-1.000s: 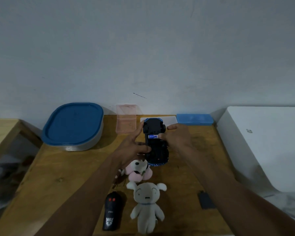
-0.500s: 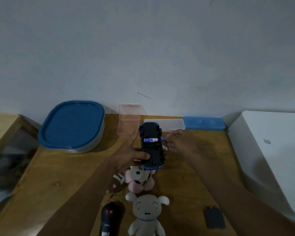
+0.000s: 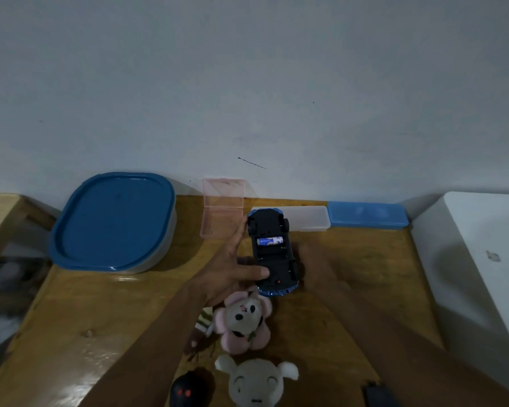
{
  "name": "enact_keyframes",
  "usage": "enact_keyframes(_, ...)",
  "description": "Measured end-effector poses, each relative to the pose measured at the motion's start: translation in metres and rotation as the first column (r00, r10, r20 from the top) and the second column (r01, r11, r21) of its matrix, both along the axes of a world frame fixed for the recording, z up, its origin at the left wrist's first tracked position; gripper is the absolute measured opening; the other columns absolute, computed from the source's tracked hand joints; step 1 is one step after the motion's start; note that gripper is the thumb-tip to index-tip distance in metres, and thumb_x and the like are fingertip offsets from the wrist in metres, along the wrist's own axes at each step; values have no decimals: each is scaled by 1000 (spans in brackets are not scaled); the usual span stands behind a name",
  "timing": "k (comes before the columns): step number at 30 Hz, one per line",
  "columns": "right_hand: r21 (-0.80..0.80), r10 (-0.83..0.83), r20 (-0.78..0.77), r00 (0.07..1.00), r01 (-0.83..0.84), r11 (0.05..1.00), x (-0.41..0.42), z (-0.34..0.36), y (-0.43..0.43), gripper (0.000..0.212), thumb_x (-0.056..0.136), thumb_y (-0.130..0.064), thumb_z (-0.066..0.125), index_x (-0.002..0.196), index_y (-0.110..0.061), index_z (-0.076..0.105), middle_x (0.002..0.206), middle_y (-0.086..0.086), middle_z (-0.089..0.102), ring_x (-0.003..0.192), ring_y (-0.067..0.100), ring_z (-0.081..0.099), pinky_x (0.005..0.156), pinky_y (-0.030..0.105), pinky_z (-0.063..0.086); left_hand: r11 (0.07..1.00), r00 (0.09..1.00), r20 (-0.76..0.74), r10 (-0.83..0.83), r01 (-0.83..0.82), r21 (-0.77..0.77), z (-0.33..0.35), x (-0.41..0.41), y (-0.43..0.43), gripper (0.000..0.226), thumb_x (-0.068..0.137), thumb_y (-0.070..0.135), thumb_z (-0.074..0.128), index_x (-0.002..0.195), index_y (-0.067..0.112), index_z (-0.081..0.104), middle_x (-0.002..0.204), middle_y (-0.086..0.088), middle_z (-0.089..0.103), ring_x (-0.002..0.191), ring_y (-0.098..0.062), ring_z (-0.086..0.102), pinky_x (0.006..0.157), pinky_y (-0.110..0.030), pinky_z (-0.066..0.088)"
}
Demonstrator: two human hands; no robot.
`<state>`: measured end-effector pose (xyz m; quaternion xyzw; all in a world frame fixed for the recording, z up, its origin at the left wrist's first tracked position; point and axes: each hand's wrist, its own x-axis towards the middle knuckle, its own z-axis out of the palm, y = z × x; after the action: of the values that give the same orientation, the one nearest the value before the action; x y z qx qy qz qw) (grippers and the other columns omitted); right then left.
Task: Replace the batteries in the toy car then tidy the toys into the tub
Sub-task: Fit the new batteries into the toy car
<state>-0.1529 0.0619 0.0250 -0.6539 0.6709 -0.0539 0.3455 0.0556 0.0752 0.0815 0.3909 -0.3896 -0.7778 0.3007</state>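
Left hand (image 3: 229, 271) holds upturned toy car (image 3: 272, 254)

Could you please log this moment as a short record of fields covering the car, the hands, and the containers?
toy car: upside down, battery bay open, held above the wooden table
battery: one blue-and-white cell seated in the bay; slot beside it looks empty
left hand: grip on the car's side, thumb on the underside
right hand: beside the car's other side, blurred; contents unclear
tub: at the back left, blue lid on
pink case: open, against the wall
plush toys: pink and white, on the table
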Motion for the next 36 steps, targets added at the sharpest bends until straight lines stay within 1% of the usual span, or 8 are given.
enact_keyframes(3,-9,115,40,993,-115,993,-6,-23,3,22,86,-44,60,107,-36,60,100,-6,69,88,11,68,79,40,59,1000,999,32,-5,5,-8,-3,0,-1,108,73,-18,68,137,60,29,122,-34,59,114,-46,59,92,-64,47)
enact_keyframes(7,-10,-99,135,986,101,995,5,27,8,20,92,-19,60,111,-25,59,99,-8,65,87,7,60,74,22,50,998,995,88,54,-52,-25,-2,1,-3,102,70,-18,70,125,63,41,117,-29,64,110,-42,63,87,-61,52)
enact_keyframes(12,-79,-187,277,942,217,973,-10,59,18,35,89,-15,65,120,-30,56,97,-6,68,80,1,59,61,9,38,998,993,105,58,-57,-10,1,7,1,105,70,-15,72,131,61,33,115,-30,64,109,-44,63,82,-56,54)
enact_keyframes(15,-88,-169,355,919,213,973,-18,87,28,37,90,-20,66,120,-37,52,93,-6,69,82,4,63,67,12,48,998,993,102,64,-62,-21,9,9,5,100,73,-21,67,129,57,37,116,-29,65,106,-42,64,79,-54,56)
enact_keyframes(19,-66,-219,516,828,293,954,-24,112,40,36,90,-12,65,120,-32,60,91,-3,71,82,10,69,80,33,59,995,993,88,77,-70,-74,25,3,13,97,72,-24,64,125,55,43,120,-28,63,106,-42,64,78,-55,56)
enact_keyframes(23,-162,-93,485,869,194,967,-23,131,46,35,89,-9,64,117,-29,62,88,1,66,75,6,63,69,18,53,990,990,106,96,-84,-117,38,-5,20,103,73,-24,64,131,56,36,117,-26,65,106,-41,65,85,-61,52)
enact_keyframes(33,-283,-131,522,843,316,905,-8,134,51,16,88,-17,68,103,-23,72,97,-6,72,93,8,67,87,32,57,988,983,161,85,-62,-143,47,-14,29,106,70,-19,71,121,69,39,114,-25,67,106,-40,65,90,-66,48)
enact_keyframes(36,-338,-151,534,832,374,864,1,136,54,11,85,-22,71,94,-28,69,86,-14,70,83,-1,66,75,17,55,986,980,184,71,-42,-158,50,-17,31,106,66,-12,76,118,71,37,113,-24,68,106,-41,65,90,-65,48)
